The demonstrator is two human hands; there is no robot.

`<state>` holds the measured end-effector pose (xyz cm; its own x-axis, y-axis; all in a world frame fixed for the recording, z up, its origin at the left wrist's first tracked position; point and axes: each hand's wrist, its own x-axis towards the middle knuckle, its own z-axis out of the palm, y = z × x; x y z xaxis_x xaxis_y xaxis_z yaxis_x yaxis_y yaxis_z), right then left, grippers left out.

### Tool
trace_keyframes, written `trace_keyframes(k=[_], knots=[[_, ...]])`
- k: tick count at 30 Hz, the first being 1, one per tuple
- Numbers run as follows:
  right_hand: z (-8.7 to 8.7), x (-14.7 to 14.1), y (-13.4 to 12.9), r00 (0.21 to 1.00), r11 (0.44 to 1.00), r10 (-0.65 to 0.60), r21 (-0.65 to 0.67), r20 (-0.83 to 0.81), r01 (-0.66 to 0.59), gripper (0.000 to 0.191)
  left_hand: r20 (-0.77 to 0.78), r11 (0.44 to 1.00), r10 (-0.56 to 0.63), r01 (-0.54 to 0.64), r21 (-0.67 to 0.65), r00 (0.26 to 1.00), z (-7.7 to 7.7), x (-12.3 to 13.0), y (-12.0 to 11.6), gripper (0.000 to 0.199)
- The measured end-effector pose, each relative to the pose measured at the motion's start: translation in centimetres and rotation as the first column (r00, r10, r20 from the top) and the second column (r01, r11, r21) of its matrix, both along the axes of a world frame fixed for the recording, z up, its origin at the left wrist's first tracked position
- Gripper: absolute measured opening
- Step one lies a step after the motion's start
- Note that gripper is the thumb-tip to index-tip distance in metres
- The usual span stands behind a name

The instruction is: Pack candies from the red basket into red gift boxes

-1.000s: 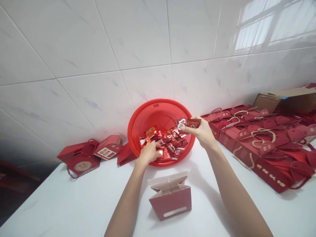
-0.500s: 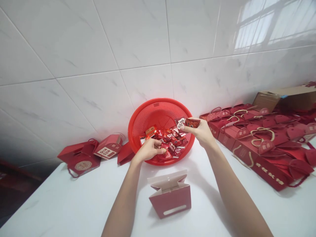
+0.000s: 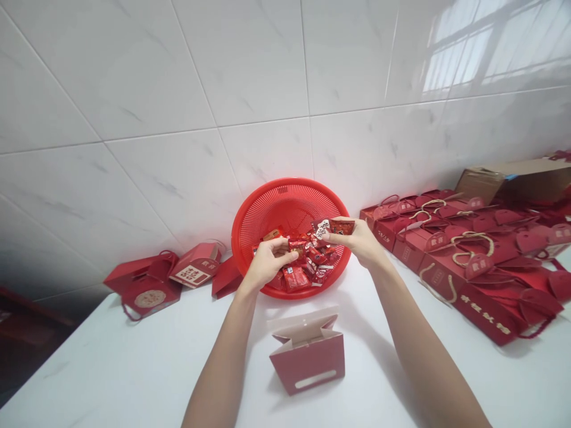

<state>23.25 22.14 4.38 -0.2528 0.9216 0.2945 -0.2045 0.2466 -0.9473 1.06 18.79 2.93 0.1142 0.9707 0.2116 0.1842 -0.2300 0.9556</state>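
Note:
A red plastic basket (image 3: pixel 285 189) leans back toward the wall, with many small wrapped candies (image 3: pixel 297 278) in its lower part. Over its left side, my left hand (image 3: pixel 267 261) pinches a red candy packet (image 3: pixel 298 246) between thumb and fingers. My right hand (image 3: pixel 359 241), at the basket's right rim, grips a dark red snack packet (image 3: pixel 328 229) with white and black lettering; whether there is more than one packet in it I cannot tell. In front of the basket, between my forearms, an open red paper gift box (image 3: pixel 308 361) stands upright with its top flaps apart.
Folded-shut red gift boxes (image 3: pixel 468 249) with rope handles stand in rows at the right. Behind them is a brown cardboard box (image 3: pixel 479 185). More red boxes (image 3: pixel 151 285) sit at the left by the tiled wall (image 3: pixel 267 148). The white table (image 3: pixel 147 368) ends at the left.
My left hand has risen slightly from the candies with a red packet pinched in it. My right hand has shifted a little left and down, still holding its packet.

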Motion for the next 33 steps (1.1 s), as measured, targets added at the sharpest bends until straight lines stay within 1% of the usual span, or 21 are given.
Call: trace_keyframes(k=[4,7,11,15,18,20,22,23,24,25,27,28,29,31,33], knots=[[-0.2,-0.2,-0.1,0.994,0.994,0.107,-0.001,0.018,-0.107,0.033,0.136,0.998,0.054,-0.06,0.036,0.989,0.0,0.6,0.0,0.041],[-0.3,-0.3,-0.1,0.991,0.992,0.128,0.007,0.033,-0.128,0.035,0.224,0.989,0.1,-0.121,0.08,0.969,0.2,1.0,-0.1,0.041],[-0.3,-0.3,-0.1,0.99,0.99,0.14,0.021,0.035,-0.141,0.036,0.25,0.984,0.135,-0.158,0.076,0.959,0.4,1.3,-0.2,0.047],[0.0,-0.3,-0.3,0.99,0.99,0.143,-0.006,0.02,-0.143,0.036,0.253,0.983,0.145,-0.168,0.074,0.957,0.0,1.7,0.0,0.049],[0.3,-0.1,-0.4,0.992,0.991,0.13,-0.039,0.012,-0.129,0.039,0.232,0.974,0.172,-0.2,0.103,0.957,-0.3,1.8,0.2,0.048],[0.5,0.2,-0.4,0.993,0.992,0.119,-0.041,0.003,-0.118,0.039,0.178,0.965,0.202,-0.227,0.133,0.963,-0.4,1.5,0.4,0.046],[0.6,0.6,-0.3,0.996,0.996,0.089,-0.028,-0.017,-0.09,0.037,0.04,0.961,0.224,-0.228,0.156,0.974,-0.4,0.8,0.7,0.04],[0.7,0.8,-0.2,0.997,0.997,0.068,-0.021,-0.03,-0.069,0.037,-0.071,0.962,0.233,-0.22,0.159,0.97,-0.4,0.3,0.8,0.035],[0.7,1.0,-0.1,0.998,0.999,0.045,-0.015,-0.043,-0.045,0.036,-0.208,0.965,0.24,-0.209,0.158,0.948,-0.3,-0.2,1.0,0.029],[0.8,1.3,0.0,0.998,1.0,0.022,-0.012,-0.054,-0.022,0.037,-0.354,0.967,0.246,-0.201,0.159,0.902,-0.2,-0.6,1.3,0.025],[0.9,1.6,0.1,0.997,1.0,-0.015,-0.017,-0.074,0.014,0.037,-0.595,0.961,0.276,-0.202,0.19,0.755,0.0,-1.3,2.1,0.022],[1.0,1.7,0.1,0.996,0.999,-0.031,-0.022,-0.086,0.029,0.037,-0.674,0.955,0.296,-0.198,0.221,0.677,0.1,-1.4,2.7,0.023],[1.1,1.8,0.1,0.994,0.999,-0.044,-0.028,-0.096,0.041,0.037,-0.725,0.949,0.315,-0.183,0.258,0.612,0.3,-1.4,3.4,0.024],[1.2,1.9,0.1,0.992,0.998,-0.056,-0.032,-0.109,0.053,0.037,-0.787,0.942,0.326,-0.111,0.316,0.525,0.5,-0.9,4.9,0.028],[1.2,1.8,0.1,0.993,0.998,-0.053,-0.024,-0.109,0.05,0.037,-0.851,0.95,0.278,0.0,0.311,0.445,0.7,0.1,6.7,0.032]])
